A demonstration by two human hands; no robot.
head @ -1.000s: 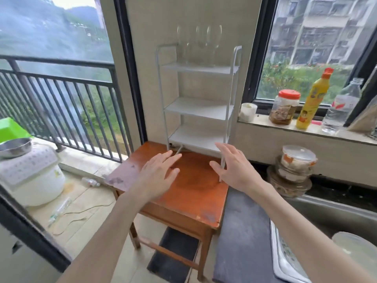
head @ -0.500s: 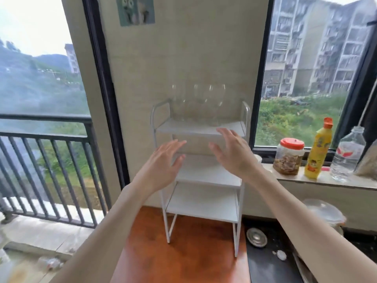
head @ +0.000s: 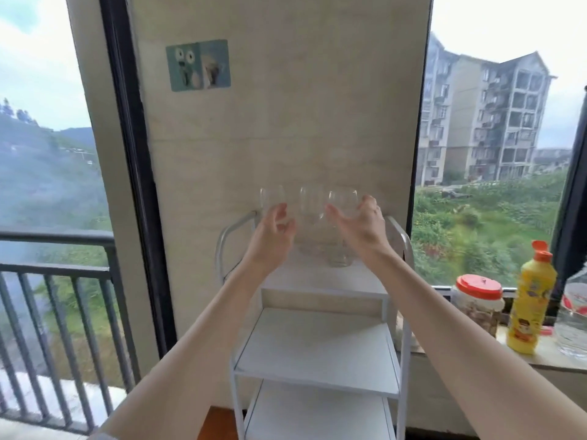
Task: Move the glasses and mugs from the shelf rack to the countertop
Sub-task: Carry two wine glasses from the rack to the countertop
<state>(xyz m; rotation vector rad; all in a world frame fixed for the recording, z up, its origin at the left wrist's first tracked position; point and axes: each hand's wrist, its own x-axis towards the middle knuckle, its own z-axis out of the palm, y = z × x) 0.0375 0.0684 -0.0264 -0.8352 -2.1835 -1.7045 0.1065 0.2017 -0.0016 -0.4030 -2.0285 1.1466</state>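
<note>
The right hand (head: pixel 359 227) is curling open-fingered around the right glass (head: pixel 343 217), thumb at its 9 o'clock side and fingers at 3 o'clock, not yet visibly clamped. The left hand (head: pixel 273 233) is cupping, fingers apart, in front of the left glass (head: pixel 271 198), whether touching it I cannot tell. A second ago both hands were hovering flat and low near the rack's feet; they are now rising to the top shelf (head: pixel 317 277), so the first lift looks about to begin. The middle glass (head: pixel 311 208) is standing between them at 12 o'clock. All three are sitting on the white shelf rack (head: pixel 317 354); none has reached the countertop.
</note>
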